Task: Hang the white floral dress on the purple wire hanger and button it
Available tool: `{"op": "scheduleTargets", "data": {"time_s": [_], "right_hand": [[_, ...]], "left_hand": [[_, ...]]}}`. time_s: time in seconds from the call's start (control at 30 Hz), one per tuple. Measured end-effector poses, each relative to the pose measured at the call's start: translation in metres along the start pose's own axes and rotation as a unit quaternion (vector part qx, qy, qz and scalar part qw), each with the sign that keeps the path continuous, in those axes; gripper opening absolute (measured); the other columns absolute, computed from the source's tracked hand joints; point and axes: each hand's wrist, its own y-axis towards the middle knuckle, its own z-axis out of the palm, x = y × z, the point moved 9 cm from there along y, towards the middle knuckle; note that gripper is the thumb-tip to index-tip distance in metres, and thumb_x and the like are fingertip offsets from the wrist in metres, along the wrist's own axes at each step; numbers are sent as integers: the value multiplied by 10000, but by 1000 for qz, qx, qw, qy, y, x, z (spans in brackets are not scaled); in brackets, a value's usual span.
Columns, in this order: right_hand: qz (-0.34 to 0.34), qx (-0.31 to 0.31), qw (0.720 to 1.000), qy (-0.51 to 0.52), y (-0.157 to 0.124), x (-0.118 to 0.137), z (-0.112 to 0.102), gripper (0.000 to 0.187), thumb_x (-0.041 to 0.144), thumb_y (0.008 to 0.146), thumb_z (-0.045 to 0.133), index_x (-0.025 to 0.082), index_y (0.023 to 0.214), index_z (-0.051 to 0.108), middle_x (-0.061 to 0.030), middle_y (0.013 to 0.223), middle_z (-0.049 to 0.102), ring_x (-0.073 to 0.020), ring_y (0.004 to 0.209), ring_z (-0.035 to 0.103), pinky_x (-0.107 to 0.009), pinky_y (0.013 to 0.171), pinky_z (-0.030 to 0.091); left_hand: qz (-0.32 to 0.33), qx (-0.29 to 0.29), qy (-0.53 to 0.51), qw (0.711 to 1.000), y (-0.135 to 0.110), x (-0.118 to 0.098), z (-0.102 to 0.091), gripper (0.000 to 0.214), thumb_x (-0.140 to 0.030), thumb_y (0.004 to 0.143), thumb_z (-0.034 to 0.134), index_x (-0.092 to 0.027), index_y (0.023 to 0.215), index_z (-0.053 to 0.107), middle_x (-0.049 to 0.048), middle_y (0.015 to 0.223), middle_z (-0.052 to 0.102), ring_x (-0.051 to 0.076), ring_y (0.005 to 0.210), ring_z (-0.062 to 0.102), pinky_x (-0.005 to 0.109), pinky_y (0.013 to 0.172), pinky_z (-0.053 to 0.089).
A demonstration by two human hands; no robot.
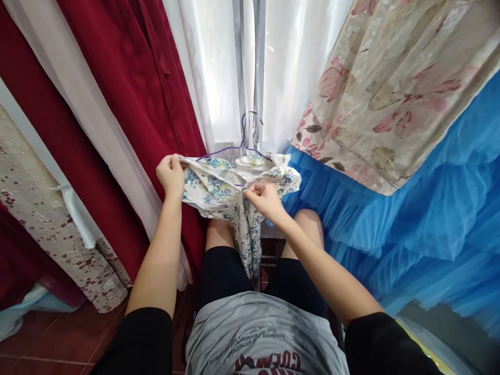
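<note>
A white garment with a blue and yellow floral print (pixel 213 190) hangs in front of me on a purple wire hanger (pixel 244 136). My left hand (pixel 171 176) is closed on the garment's upper left corner and pulls it out sideways. At the middle of the neckline, my right hand (pixel 265 198) pinches the front edge of the cloth between thumb and fingers. The garment's lower part falls in folds between my knees. Much of the hanger's lower bar is hidden inside the cloth.
Red cloth (pixel 133 67) and white drapes (pixel 219 73) hang to the left and behind. A cream rose-print garment (pixel 390 99) and blue ruffled tulle (pixel 437 219) hang close on the right. Red-brown floor tiles (pixel 58 338) show at lower left.
</note>
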Motion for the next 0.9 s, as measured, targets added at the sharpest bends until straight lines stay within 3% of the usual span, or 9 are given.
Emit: {"op": "scheduleTargets", "data": {"time_s": [0.07, 0.13, 0.2, 0.3, 0.43, 0.57, 0.7, 0.83, 0.9], "right_hand": [[8, 16, 1000, 12, -5, 2, 10, 227, 286, 761, 609, 208, 581, 494, 46, 497, 450, -93, 465, 357, -242, 480, 249], [21, 14, 999, 20, -9, -1, 13, 214, 271, 755, 603, 208, 581, 496, 43, 508, 456, -94, 472, 367, -241, 479, 255], [37, -5, 999, 29, -15, -7, 9, 200, 264, 747, 597, 208, 581, 501, 45, 509, 444, -94, 474, 359, -243, 476, 250], [62, -46, 996, 55, -27, -22, -9, 196, 296, 760, 583, 208, 598, 516, 51, 503, 411, -94, 467, 325, -248, 467, 225], [88, -73, 990, 84, -45, -46, -29, 214, 351, 779, 585, 208, 625, 545, 47, 503, 419, -107, 470, 336, -255, 464, 235], [91, -60, 992, 63, -58, -69, -33, 287, 346, 797, 591, 221, 564, 480, 39, 502, 430, -118, 492, 367, -262, 489, 270], [101, -26, 995, 4, -68, -94, -37, 335, 351, 818, 601, 220, 538, 472, 33, 498, 449, -127, 500, 396, -264, 504, 302], [99, 23, 994, -34, -75, -100, -38, 203, 323, 690, 783, 188, 660, 635, 11, 601, 589, -152, 572, 504, -271, 562, 397], [61, 92, 992, -55, -77, -86, -23, 343, 324, 618, 871, 181, 889, 717, -30, 833, 696, -183, 714, 587, -298, 675, 472]], "left_hand": [[-88, -23, -34, 995, -9, 47, -7, 258, -282, 968, 474, -112, 892, 653, 40, 818, 664, 144, 743, 610, 241, 739, 479], [-157, -18, -56, 986, -31, 81, -4, 242, -281, 940, 484, -115, 856, 640, 23, 770, 645, 135, 714, 573, 234, 719, 461], [-195, 16, -65, 979, -58, 99, 7, 241, -313, 906, 522, -125, 797, 625, 2, 687, 606, 130, 658, 530, 232, 672, 437], [-210, 81, -86, 971, -97, 105, 28, 283, -401, 856, 583, -138, 759, 619, -6, 637, 587, 136, 625, 518, 240, 630, 424], [-211, 157, -118, 958, -140, 100, 46, 376, -511, 823, 600, -142, 866, 661, 38, 770, 681, 167, 723, 593, 265, 680, 467], [-209, 255, -121, 936, -183, 90, 57, 360, -507, 759, 695, -148, 740, 673, 64, 714, 689, 205, 682, 622, 304, 656, 499], [-187, 281, -126, 933, -203, 73, 59, 359, -514, 859, 615, -165, 814, 685, 80, 831, 717, 235, 805, 678, 347, 782, 541], [-130, 249, -129, 951, -196, 25, 59, 345, -486, 956, 532, -183, 871, 675, 68, 914, 717, 230, 917, 674, 319, 861, 515], [-80, 267, -118, 953, -195, -13, 65, 325, -452, 981, 518, -188, 886, 684, 56, 895, 720, 219, 874, 674, 299, 806, 508]]}}
